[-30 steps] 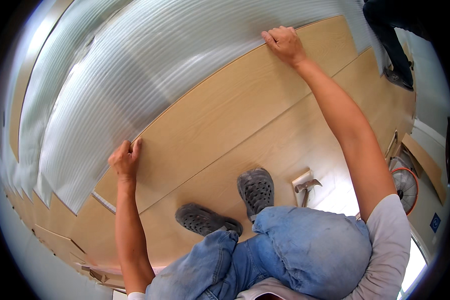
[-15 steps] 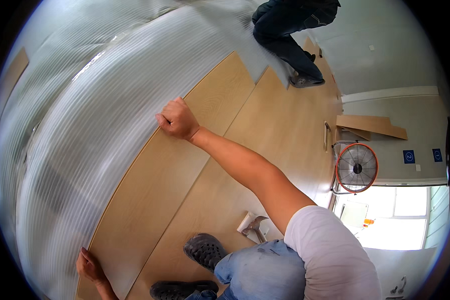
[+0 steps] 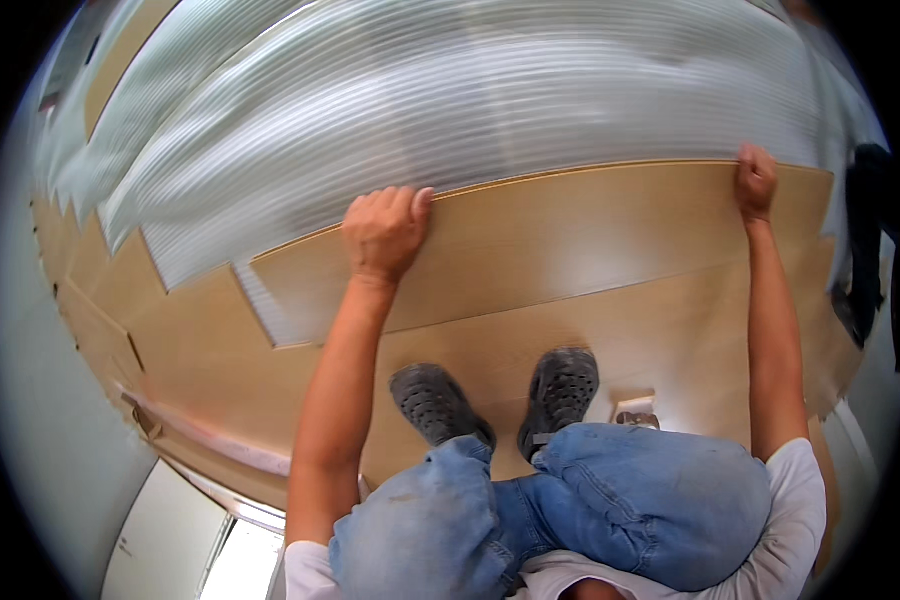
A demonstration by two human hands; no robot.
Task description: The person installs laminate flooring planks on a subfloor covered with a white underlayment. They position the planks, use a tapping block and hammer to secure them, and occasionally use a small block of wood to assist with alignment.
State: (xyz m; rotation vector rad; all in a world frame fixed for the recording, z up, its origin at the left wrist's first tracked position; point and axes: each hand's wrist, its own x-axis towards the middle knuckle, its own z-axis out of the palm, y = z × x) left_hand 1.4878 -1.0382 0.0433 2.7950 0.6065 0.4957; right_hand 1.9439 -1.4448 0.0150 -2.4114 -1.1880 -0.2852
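A long wood-look floor plank (image 3: 580,235) lies across in front of me, against the row of laid planks on my side. My left hand (image 3: 382,232) is closed over its far edge, left of the middle, with the thumb toward the right. Near the plank's right end my right hand (image 3: 757,185) is also closed on that far edge; its fingertips are hidden. A gap showing underlay (image 3: 257,300) lies between the plank's left end and the neighbouring laid plank (image 3: 202,310).
Ribbed silvery underlay sheet (image 3: 530,110) spreads beyond the plank. My dark clogs (image 3: 560,395) stand on laid boards, beside a small block (image 3: 635,403) and a metal tool head (image 3: 638,420) partly behind my knee. Another person's dark-clothed leg (image 3: 863,240) is at the right. A loose plank (image 3: 125,65) lies far left.
My view has swung left, so the fan has left the picture and the plank's left end has come in. Both hands stay at the plank's far edge.
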